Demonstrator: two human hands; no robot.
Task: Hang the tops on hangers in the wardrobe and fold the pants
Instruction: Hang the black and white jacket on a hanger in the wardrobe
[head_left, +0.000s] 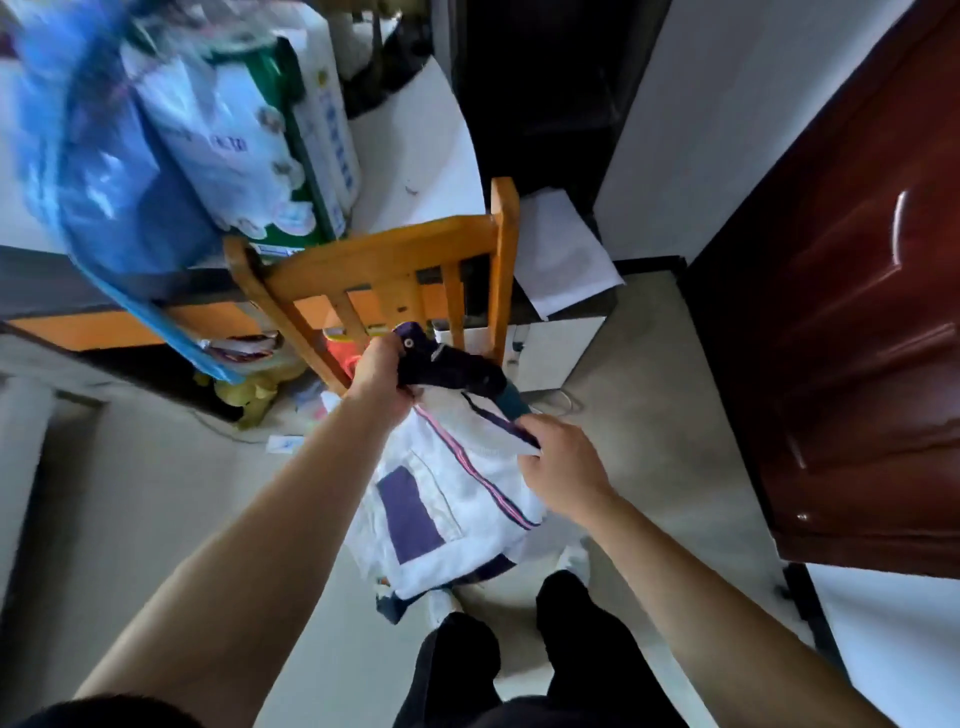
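Head view: left hand (382, 376) and right hand (563, 467) each grip, clamped, the hanging white jacket (447, 499).

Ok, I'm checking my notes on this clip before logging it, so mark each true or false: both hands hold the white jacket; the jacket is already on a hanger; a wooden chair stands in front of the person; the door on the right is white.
1. Both hands hold the white jacket: true; the left hand grips its dark collar, the right hand its front edge.
2. The jacket is already on a hanger: false; no hanger shows.
3. A wooden chair stands in front of the person: true.
4. The door on the right is white: false; it is dark red-brown.
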